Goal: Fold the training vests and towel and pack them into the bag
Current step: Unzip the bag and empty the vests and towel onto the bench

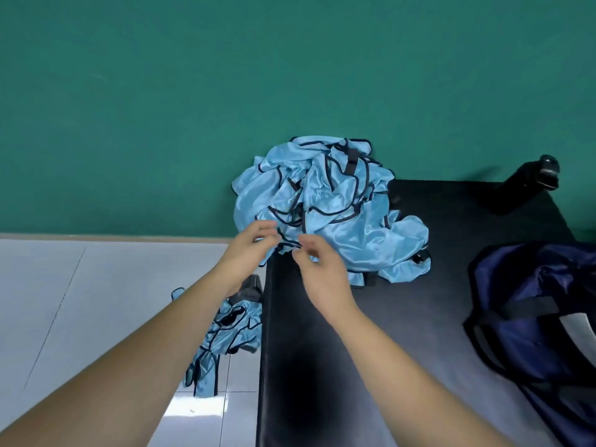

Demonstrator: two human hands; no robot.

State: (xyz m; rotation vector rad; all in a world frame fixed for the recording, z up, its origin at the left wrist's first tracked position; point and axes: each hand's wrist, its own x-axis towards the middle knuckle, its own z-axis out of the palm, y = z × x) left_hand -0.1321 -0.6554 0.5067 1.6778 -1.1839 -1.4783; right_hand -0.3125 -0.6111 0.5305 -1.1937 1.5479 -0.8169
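Slippery, floppy training vests are being taken by the dark trim, pinched in the right grip; left grip too blurry to tell.

Vest pile: centre frame, on bench far-left corner.
Bag: right edge, on bench.
Fallen vest: lower-left, on floor.
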